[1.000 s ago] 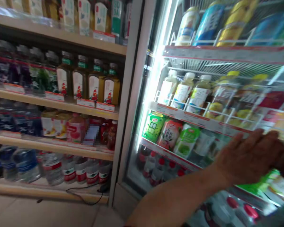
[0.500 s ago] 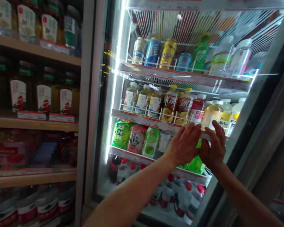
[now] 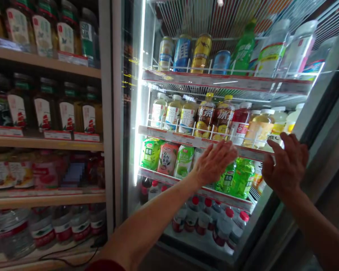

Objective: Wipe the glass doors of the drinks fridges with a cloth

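Observation:
Before a lit drinks fridge (image 3: 169, 78), both my hands are raised with nothing in them. My left hand (image 3: 216, 162) is stretched out flat, fingers together, in front of the lower shelf with green bottles (image 3: 243, 178). To its right, my right hand (image 3: 286, 165) has its fingers bent and apart, close to the dark door frame (image 3: 305, 158). Bottles of iced tea (image 3: 205, 114) and orange juice (image 3: 260, 128) stand behind a wire rail just above my hands. Reflections suggest glass in front of the shelves; whether either hand touches it I cannot tell.
On the left, wooden shelves (image 3: 45, 141) hold rows of dark bottles (image 3: 43, 107) and large water bottles (image 3: 14, 231). Cans (image 3: 202, 52) line the fridge's upper shelf, and red-capped bottles (image 3: 207, 214) stand at its bottom. A dark cable (image 3: 64, 260) lies at lower left.
My hands were close together and have moved apart: the right hand has gone to the right, and its fingers have spread. The view has shifted slightly.

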Motion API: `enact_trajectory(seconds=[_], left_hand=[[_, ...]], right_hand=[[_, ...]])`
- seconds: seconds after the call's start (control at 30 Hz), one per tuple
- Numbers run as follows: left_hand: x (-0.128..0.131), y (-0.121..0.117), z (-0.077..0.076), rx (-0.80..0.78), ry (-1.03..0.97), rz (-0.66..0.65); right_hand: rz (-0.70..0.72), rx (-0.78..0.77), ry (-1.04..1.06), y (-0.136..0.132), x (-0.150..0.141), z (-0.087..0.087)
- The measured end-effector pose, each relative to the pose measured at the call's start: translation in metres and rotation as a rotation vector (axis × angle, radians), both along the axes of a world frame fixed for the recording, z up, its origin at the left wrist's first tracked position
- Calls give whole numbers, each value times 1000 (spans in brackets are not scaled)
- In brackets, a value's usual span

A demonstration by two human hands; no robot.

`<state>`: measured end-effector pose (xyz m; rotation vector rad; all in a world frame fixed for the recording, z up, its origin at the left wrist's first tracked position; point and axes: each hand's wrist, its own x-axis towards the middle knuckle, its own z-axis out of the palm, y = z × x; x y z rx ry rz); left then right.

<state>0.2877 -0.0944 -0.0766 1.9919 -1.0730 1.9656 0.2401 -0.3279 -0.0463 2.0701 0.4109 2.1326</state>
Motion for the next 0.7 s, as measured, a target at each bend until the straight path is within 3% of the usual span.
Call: enact_trajectory(seconds=[0.07, 0.13, 0.2, 0.23, 0.27, 0.37, 0.43, 0.5, 0.57, 0.6, 0.67, 0.7], left_hand=[[9, 30, 9, -136, 5, 46], [22, 71, 21, -402, -13, 101], [28, 94, 26, -613, -31, 129], [27, 93, 23, -631, -38, 120], [24, 85, 18, -554, -51, 100], [10, 46, -2, -84, -32, 57], [9, 43, -6, 49, -9, 56], [17, 67, 0, -89, 19, 75], [28, 100, 8, -472, 18, 92], [32, 110, 9, -573, 20, 98], [32, 109, 4, -589, 21, 90], [29, 98, -2, -477, 27, 70]], right_hand=[[15, 23, 1, -1, -1, -2], [14, 46, -13, -3, -1, -4], [-1, 55, -26, -2, 0, -6], [-8, 60, -30, -2, 1, -6], [-11, 59, -34, -1, 1, -7], [9, 35, -54, -2, 1, -6], [39, 9, -63, -3, 0, -6], [57, 15, -63, -4, 1, -7], [50, 33, -68, -4, 1, -8], [44, 42, -71, -3, 2, -9], [27, 63, -61, -2, 3, -10], [20, 74, -53, -2, 4, -11]])
